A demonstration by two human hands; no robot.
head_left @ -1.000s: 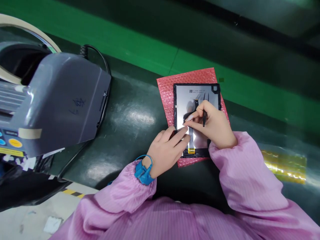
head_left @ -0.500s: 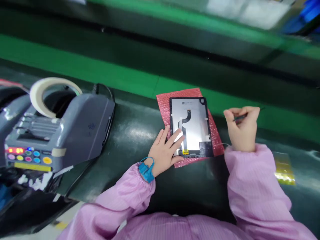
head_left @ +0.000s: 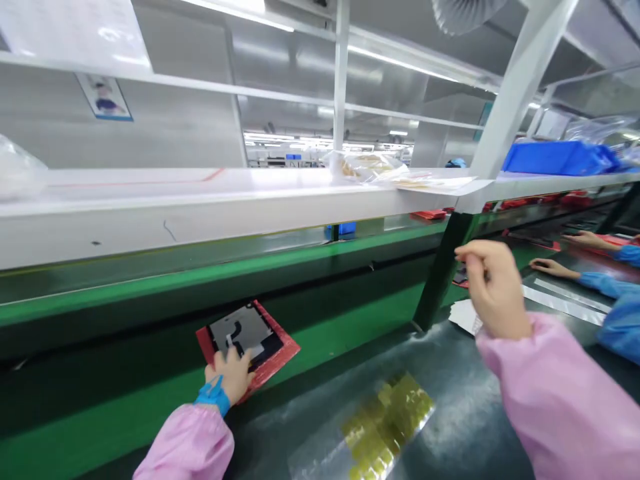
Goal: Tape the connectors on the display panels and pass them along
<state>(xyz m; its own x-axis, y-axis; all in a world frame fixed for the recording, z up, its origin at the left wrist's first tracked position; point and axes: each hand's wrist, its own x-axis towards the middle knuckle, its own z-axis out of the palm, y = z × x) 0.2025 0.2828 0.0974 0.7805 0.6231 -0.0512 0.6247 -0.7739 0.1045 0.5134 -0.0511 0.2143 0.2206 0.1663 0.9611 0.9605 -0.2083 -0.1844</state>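
In the head view, the screen (head_left: 260,327) sits left of centre in the lower half of the frame, on a red pouch (head_left: 283,357) that shows past its edges. A dark, bent ribbon (head_left: 236,331) runs across its grey back. The left hand (head_left: 231,375) rests on the near edge of the screen, fingers spread and unclenched; a blue strap (head_left: 214,395) circles that wrist. The area is blurred, so whether the pouch lies flat on the green surface (head_left: 320,347) or is slightly raised is hard to say.

The right hand (head_left: 495,287) hangs in the air at the right of the frame, well apart from the screen, fingers curled in with the thumb near them; I cannot tell whether it grips anything.

At bottom centre, a clear sheet with yellow pieces (head_left: 383,430) lies on the dark counter (head_left: 460,427). White strips (head_left: 565,305) lie at the right, near a co-worker's hands (head_left: 553,268) and blue sleeves (head_left: 623,303). A white shelf (head_left: 175,223) crosses the middle, carrying a blue bin (head_left: 557,158) at upper right.
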